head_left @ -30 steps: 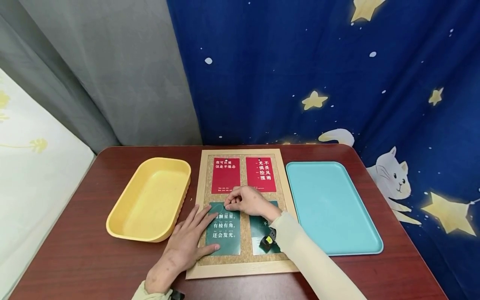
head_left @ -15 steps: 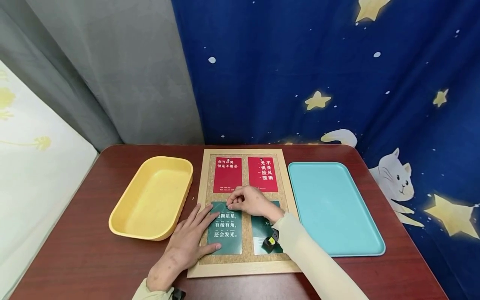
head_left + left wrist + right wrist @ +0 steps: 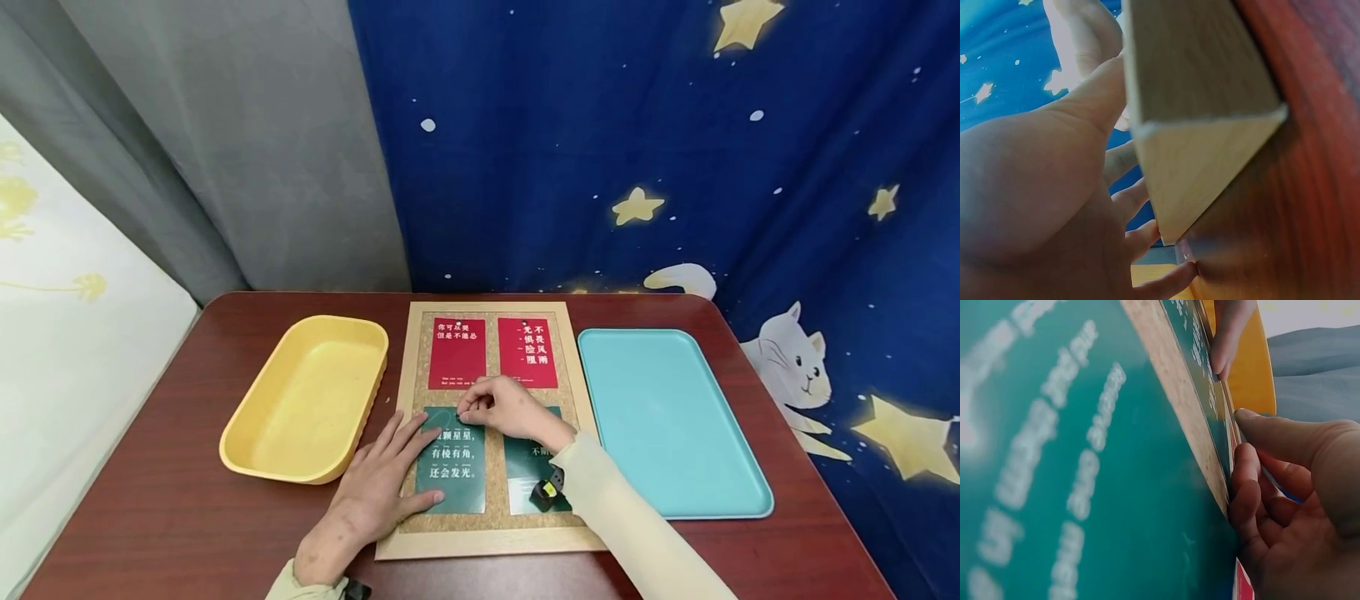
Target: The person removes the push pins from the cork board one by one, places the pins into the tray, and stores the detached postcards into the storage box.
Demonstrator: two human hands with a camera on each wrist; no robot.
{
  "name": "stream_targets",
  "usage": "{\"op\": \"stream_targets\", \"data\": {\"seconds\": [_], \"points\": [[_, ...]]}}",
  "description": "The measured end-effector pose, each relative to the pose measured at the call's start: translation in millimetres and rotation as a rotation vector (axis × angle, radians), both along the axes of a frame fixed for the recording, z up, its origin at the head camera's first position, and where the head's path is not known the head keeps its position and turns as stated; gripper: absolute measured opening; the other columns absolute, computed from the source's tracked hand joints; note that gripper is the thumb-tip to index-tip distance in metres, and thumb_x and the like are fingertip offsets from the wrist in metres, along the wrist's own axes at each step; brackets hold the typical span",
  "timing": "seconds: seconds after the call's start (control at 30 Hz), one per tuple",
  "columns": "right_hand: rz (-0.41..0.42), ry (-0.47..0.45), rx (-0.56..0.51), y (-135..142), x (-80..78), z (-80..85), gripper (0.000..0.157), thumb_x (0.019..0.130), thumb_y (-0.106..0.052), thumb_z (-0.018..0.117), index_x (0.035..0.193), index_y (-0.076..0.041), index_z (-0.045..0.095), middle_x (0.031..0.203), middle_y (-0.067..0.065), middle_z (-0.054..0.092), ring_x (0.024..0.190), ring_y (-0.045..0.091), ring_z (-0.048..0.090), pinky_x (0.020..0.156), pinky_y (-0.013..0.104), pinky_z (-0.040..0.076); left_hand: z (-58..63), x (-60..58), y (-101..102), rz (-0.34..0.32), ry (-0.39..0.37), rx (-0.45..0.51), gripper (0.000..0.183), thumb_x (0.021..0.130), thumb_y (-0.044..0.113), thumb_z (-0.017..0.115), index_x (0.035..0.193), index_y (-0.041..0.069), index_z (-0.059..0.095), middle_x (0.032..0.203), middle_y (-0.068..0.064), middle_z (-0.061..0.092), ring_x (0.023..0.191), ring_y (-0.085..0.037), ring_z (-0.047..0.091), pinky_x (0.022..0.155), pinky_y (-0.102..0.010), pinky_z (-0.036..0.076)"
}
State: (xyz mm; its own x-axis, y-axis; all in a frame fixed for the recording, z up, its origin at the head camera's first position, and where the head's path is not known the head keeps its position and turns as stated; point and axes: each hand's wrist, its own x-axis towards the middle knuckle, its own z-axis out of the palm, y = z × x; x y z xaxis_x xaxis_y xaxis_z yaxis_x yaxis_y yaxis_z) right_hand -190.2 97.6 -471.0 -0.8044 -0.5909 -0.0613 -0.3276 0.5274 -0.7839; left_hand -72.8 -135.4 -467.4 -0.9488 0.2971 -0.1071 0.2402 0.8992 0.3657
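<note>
A wood-framed corkboard [image 3: 495, 523] lies on the table, bearing two red cards above two green ones. My right hand [image 3: 510, 407] pinches a small dark pushpin [image 3: 458, 416] at the top edge of the left green card [image 3: 453, 493]; the fingertips hide most of it. With fingers spread, my left hand [image 3: 382, 479] rests over the board's left edge and touches that card. In the left wrist view, the palm [image 3: 1035, 187] lies beside the frame's corner [image 3: 1204, 169]. The right green card [image 3: 1116, 487] fills much of the right wrist view, partly under my right forearm in the head view.
Left of the board stands a yellow bin [image 3: 307, 408]. To its right lies a flat turquoise tray [image 3: 675, 417]. Pins show atop the left red card [image 3: 457, 358] and the right red card [image 3: 528, 371]. A star-patterned blue curtain [image 3: 525, 167] hangs behind the table [image 3: 172, 500].
The head view has shifted slightly, so everything sits a little further right in it. Both hands keep nearly the same places on the board.
</note>
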Motion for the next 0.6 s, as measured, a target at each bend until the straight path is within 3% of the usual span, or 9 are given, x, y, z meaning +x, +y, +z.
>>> {"op": "stream_targets", "data": {"seconds": [0.33,0.6], "points": [[-0.092,0.05,-0.105,2.9,5.6,6.2,0.005,0.097,-0.017,0.075,0.1,-0.015,0.079,0.093,-0.004,0.069,0.081,0.013,0.061,0.072,0.023,0.053,-1.8,2.0,-0.2,0.001,0.033,0.0,0.082,0.086,0.061,0.077,0.155,0.03,0.048,0.171,0.002,0.033,0.162,-0.033,0.024,0.112,-0.067,0.042],[-0.138,0.04,-0.124,9.8,4.0,9.9,0.006,0.096,-0.017,0.076,0.1,-0.014,0.079,0.095,-0.004,0.069,0.082,0.013,0.063,0.073,0.024,0.055,0.6,-0.2,0.4,-0.008,0.022,-0.009,0.083,0.086,0.062,0.076,0.157,0.03,0.046,0.172,0.002,0.031,0.162,-0.033,0.022,0.112,-0.067,0.042]]}}
